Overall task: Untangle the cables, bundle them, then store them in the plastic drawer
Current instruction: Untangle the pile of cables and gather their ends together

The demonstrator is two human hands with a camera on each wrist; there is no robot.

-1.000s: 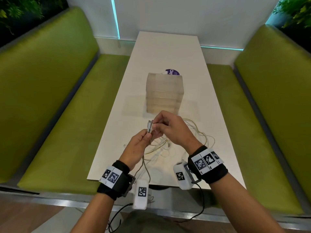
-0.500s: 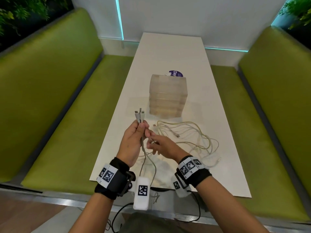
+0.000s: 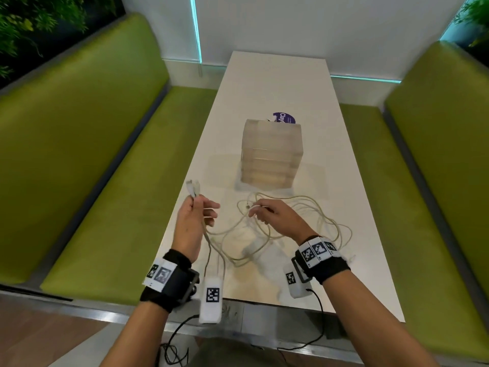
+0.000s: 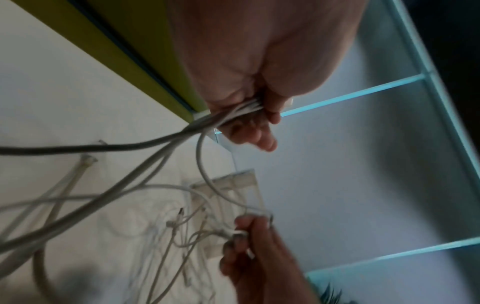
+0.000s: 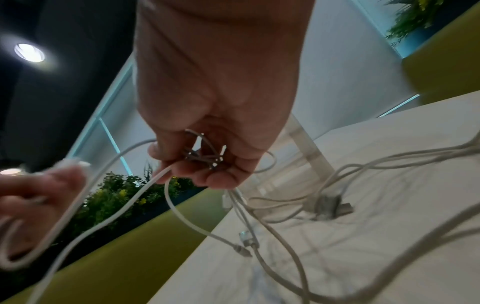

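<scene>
The hands have drawn apart. The left hand [image 3: 194, 223] pinches several plug ends raised off the table; the right hand [image 3: 275, 217] has dropped to pinch another, probably a small plug. Between them the cables [image 3: 304, 223] lie looped, still tangled. The drawer [image 3: 271, 154] stands shut just beyond.

White table [image 3: 277, 83] runs lengthwise between two green padded benches, left [image 3: 87, 144] and right [image 3: 439, 144]. Purple round sticker [image 3: 284, 118] on the tabletop, partly hidden, lettering not fully readable. Cyan light strips [image 3: 196, 30] on the white back wall, green plants [image 3: 31, 19] in both upper corners.
</scene>
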